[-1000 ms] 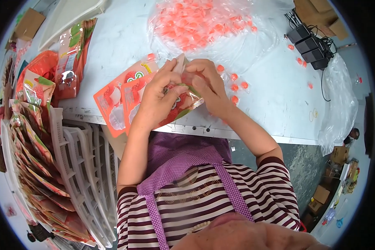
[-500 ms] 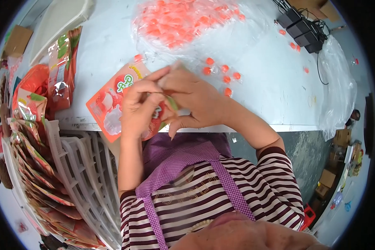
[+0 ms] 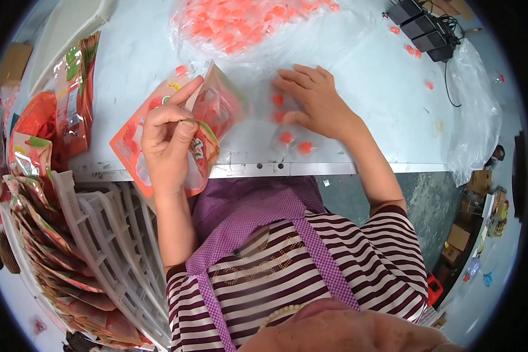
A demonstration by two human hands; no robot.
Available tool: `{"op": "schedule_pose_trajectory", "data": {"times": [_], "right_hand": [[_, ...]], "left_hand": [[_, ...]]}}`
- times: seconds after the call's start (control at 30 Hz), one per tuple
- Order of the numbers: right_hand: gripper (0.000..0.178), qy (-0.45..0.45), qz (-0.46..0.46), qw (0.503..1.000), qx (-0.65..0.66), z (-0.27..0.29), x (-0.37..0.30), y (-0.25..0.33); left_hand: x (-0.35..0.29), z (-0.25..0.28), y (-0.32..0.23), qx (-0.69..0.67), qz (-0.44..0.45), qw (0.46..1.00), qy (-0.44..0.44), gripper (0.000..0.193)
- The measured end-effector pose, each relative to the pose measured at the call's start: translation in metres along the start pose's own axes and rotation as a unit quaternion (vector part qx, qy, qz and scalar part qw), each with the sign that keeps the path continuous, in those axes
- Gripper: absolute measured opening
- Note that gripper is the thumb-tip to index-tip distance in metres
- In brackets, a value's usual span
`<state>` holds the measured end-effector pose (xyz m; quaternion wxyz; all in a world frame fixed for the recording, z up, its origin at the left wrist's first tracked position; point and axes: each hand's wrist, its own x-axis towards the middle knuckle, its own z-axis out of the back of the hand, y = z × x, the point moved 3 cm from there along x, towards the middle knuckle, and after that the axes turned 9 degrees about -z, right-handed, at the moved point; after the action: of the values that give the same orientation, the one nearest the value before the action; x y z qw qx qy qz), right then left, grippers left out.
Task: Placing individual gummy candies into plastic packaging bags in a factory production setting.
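Note:
My left hand [image 3: 165, 141] pinches the edge of a red printed pouch [image 3: 208, 146] near the table's front edge. The pouch's top spreads apart toward the right, and wrapped red pieces show inside. Beneath that hand a similar flat pouch [image 3: 126, 142] lies on the table. To the right, my right hand [image 3: 320, 108] reaches palm down over several small red wrapped candies [image 3: 286, 138], its fingers apart. Some candies are partly hidden under its fingertips and thumb.
A clear plastic bag with a heap of red candies [image 3: 229, 26] lies at the far middle. Several filled pouches [image 3: 70, 252] stand in a white crate [image 3: 94, 234] at left. Black power adapters [image 3: 425, 32] and a clear plastic sheet [image 3: 475, 111] are at the right.
My right hand has left the pouch beside my left hand and moved right, over the loose candies. My left hand has shifted slightly left, and the pouch now gapes wider.

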<state>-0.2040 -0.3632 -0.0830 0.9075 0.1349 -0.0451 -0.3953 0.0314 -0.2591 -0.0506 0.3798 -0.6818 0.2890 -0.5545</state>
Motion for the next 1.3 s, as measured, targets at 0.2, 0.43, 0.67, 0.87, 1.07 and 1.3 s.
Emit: {"op": "schedule_pose_trajectory", "data": {"times": [0.2, 0.43, 0.67, 0.87, 1.07, 1.3], "right_hand": [[0.066, -0.041, 0.008, 0.999, -0.005, -0.013, -0.028, 0.026], [0.047, -0.135, 0.060, 0.989, 0.003, -0.021, -0.017, 0.034], [0.020, -0.185, 0.110, 0.976, 0.019, -0.030, -0.007, 0.034], [0.013, -0.253, 0.121, 0.956, 0.084, -0.025, -0.005, 0.034], [0.011, -0.214, -0.038, 0.948, 0.234, -0.014, -0.003, 0.013], [0.015, -0.053, -0.170, 0.790, 0.587, 0.038, -0.001, 0.026]], "left_hand": [[0.000, 0.003, -0.001, 0.000, -0.039, 0.999, -0.007, 0.010], [-0.001, -0.012, -0.005, -0.009, -0.005, 1.000, 0.012, 0.007], [-0.007, -0.021, 0.001, 0.026, 0.006, 1.000, 0.009, 0.006], [-0.009, -0.023, 0.001, 0.052, -0.002, 0.998, 0.019, 0.008], [-0.009, -0.023, 0.005, 0.048, 0.008, 0.999, 0.024, 0.010], [-0.007, -0.033, 0.009, 0.116, 0.007, 0.990, 0.084, 0.015]]}}
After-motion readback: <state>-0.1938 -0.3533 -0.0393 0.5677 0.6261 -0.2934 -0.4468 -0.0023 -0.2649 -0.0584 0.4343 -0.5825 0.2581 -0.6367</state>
